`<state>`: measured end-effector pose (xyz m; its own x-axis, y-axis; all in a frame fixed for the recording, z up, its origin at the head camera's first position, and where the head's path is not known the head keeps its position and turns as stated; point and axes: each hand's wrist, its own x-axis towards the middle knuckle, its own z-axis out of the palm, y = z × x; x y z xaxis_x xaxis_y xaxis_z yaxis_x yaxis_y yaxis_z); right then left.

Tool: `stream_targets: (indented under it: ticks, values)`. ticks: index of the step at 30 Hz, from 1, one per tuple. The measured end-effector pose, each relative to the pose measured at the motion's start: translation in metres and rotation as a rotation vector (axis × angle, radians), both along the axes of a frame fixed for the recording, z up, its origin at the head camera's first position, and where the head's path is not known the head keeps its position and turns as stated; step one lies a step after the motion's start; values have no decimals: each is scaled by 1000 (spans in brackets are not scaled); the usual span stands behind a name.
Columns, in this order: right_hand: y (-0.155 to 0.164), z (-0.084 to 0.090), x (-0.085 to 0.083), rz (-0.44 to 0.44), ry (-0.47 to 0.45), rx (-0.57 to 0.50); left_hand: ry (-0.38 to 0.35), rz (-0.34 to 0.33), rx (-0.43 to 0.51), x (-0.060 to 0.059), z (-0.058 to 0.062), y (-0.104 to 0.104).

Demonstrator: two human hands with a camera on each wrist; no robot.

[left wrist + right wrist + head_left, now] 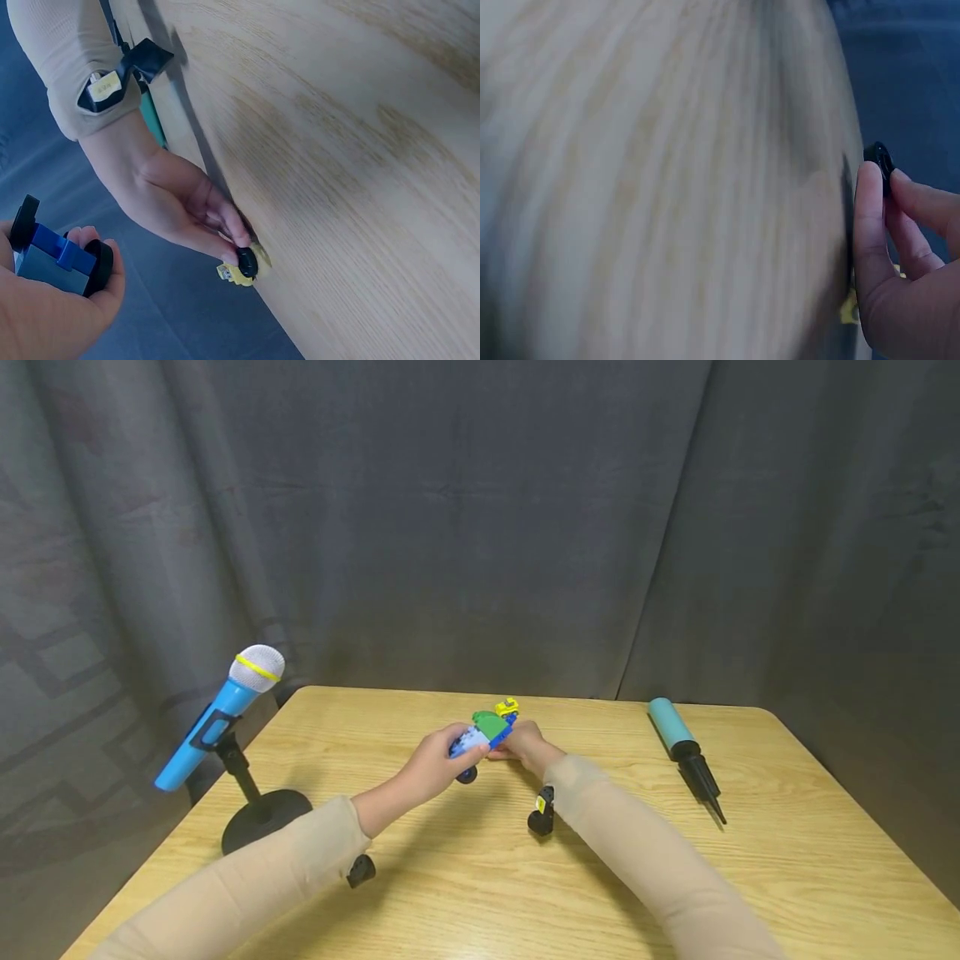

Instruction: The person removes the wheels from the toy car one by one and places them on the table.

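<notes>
1. Centre of frame: the left hand (435, 767) grips a brick toy car (480, 739) above the bench (787, 860).
2. The right hand (199, 214) pinches a black wheel (247, 262) (beside a yellow piece (232, 274)).
3. That wheel looks not yet fitted; some assembly seems left.

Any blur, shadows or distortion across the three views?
Head view: sharp, even light, soft shadows under the arms and the microphone stand, table edges bowed by the wide lens. Left wrist view: sharp, right hand and black wheel clear. Right wrist view: wood grain heavily blurred, only the fingers reasonably clear.
</notes>
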<state>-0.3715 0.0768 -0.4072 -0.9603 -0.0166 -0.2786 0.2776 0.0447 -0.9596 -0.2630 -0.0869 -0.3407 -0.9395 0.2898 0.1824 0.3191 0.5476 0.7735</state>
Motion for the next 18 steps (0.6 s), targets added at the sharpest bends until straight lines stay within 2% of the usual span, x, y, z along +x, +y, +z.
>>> stream_targets:
  ticks: [5, 12, 15, 18]
  values:
    - [-6, 2, 4, -19, -4, 61, 0, -18, 14, 1, 1, 0]
    - [-11, 9, 8, -76, 61, 91, 13, -17, 22, -1, -2, 2]
    - [-13, 9, 8, -110, 41, 115, 10, -9, 26, 1, -2, 2]
    - [-13, 9, 9, -89, 17, 103, 10, -9, 36, 2, -3, 1]
